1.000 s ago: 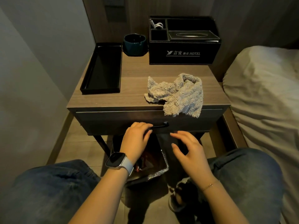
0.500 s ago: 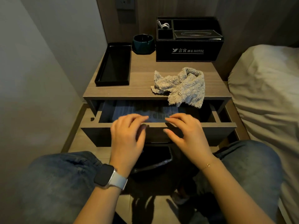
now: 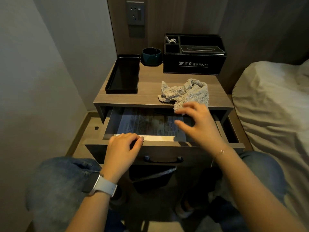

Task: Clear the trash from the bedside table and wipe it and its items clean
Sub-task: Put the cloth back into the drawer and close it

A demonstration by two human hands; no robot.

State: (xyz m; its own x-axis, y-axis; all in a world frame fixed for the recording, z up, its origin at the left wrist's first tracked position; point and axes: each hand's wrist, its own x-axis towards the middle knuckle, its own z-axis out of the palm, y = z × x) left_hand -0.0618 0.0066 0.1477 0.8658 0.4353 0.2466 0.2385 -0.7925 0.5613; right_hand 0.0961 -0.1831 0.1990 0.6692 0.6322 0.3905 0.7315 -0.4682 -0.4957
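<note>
The wooden bedside table (image 3: 150, 96) has its drawer (image 3: 167, 144) pulled out, with a printed sheet of paper (image 3: 147, 123) lying flat inside. A crumpled grey cloth (image 3: 185, 92) lies on the tabletop and hangs over its front edge. My left hand (image 3: 122, 150) rests on the drawer's front rim, fingers curled over it. Over the drawer's right half hovers my right hand (image 3: 199, 124), fingers spread and holding nothing, its fingertips just below the hanging cloth.
A black tray (image 3: 123, 74), a dark ashtray (image 3: 151, 56) and a black hotel organiser box (image 3: 194, 55) stand at the back of the tabletop. A lined trash bin (image 3: 150, 178) sits on the floor under the drawer. The bed (image 3: 270, 101) is close on the right, a wall on the left.
The drawer went from shut to pulled out. My left hand stays on the drawer front, while my right hand has lifted off it and reached forward toward the cloth.
</note>
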